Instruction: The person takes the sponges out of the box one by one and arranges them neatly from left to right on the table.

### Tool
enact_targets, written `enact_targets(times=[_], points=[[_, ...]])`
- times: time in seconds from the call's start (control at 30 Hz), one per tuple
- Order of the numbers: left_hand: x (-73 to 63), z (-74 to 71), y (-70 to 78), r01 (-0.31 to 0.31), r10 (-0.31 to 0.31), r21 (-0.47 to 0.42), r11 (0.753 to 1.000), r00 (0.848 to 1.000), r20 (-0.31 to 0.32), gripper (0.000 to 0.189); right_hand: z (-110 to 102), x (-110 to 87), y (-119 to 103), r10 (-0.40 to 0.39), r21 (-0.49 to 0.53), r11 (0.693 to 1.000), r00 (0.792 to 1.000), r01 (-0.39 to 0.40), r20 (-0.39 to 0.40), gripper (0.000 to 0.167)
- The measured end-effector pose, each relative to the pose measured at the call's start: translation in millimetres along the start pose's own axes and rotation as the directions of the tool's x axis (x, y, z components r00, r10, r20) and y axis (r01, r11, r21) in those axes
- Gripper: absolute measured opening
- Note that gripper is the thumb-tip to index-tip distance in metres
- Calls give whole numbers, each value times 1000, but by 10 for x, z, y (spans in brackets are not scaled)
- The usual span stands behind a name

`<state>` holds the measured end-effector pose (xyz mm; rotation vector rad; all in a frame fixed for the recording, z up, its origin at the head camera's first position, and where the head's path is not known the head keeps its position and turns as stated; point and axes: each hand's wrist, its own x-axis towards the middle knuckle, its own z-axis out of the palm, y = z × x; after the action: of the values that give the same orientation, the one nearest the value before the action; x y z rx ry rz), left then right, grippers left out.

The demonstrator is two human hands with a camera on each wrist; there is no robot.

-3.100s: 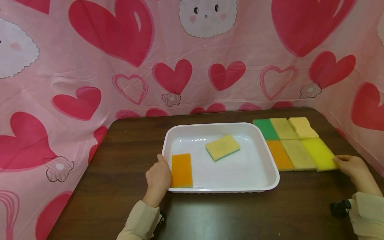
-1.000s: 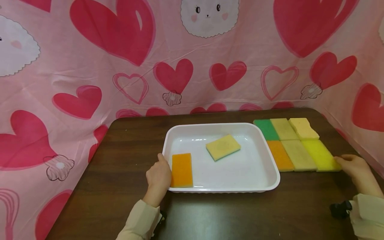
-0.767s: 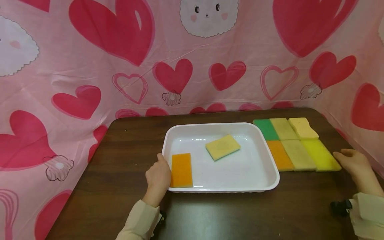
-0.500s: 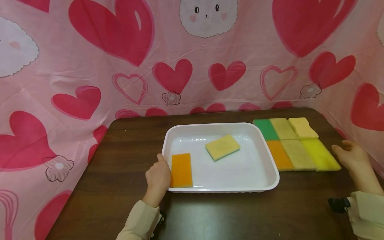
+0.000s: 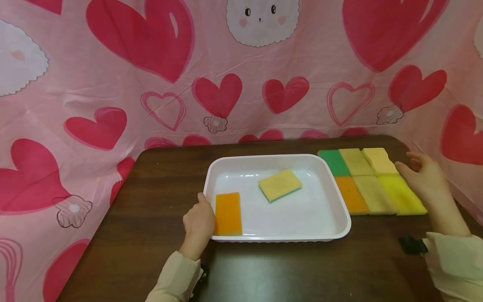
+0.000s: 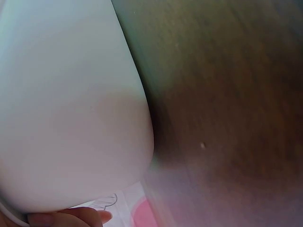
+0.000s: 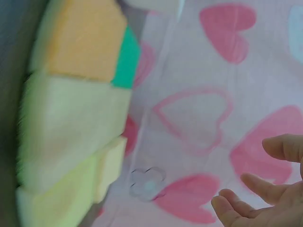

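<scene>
My left hand [image 5: 199,220] grips the near left corner of a white tray [image 5: 290,239]; in the left wrist view its fingers [image 6: 75,217] show at the tray's rim. Inside the tray lie an orange sponge [image 5: 228,214] and a pale yellow sponge with a green underside [image 5: 280,185]. My right hand [image 5: 426,178] is raised beside the wavy-edged pale yellow sponge [image 5: 380,161] and the bright yellow sponge [image 5: 405,197]. Its fingers are spread and loosely bent, with nothing between them in the right wrist view.
Right of the tray, a green sponge [image 5: 334,162], an orange sponge [image 5: 351,195] and two beige sponges, one at the back [image 5: 356,162] and one in front [image 5: 374,195], lie edge to edge. The dark wooden table [image 5: 279,272] meets a pink heart-patterned cloth [image 5: 324,63] behind.
My right hand has let go of the bright yellow sponge's near right corner, lifted, and moved back and left towards the wavy-edged sponge. The left hand and tray have stayed put.
</scene>
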<state>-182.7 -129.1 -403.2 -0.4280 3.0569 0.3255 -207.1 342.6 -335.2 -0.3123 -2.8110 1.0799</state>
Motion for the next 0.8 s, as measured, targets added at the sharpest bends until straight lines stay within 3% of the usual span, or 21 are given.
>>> enact_targets(times=[0.17, 0.33, 0.8], points=[[-2, -4, 3, -3, 3, -5, 1000, 1000, 2, 35, 67, 5, -283, -81, 34, 996, 996, 80, 28, 66], [-2, -7, 7, -3, 4, -3, 1000, 1000, 8, 38, 197, -16, -586, -181, -8, 983, 982, 181, 51, 59], [-13, -7, -10, -2, 2, -12, 1000, 1000, 20, 39, 711, -66, -1227, -341, -17, 934, 905, 357, 253, 48]])
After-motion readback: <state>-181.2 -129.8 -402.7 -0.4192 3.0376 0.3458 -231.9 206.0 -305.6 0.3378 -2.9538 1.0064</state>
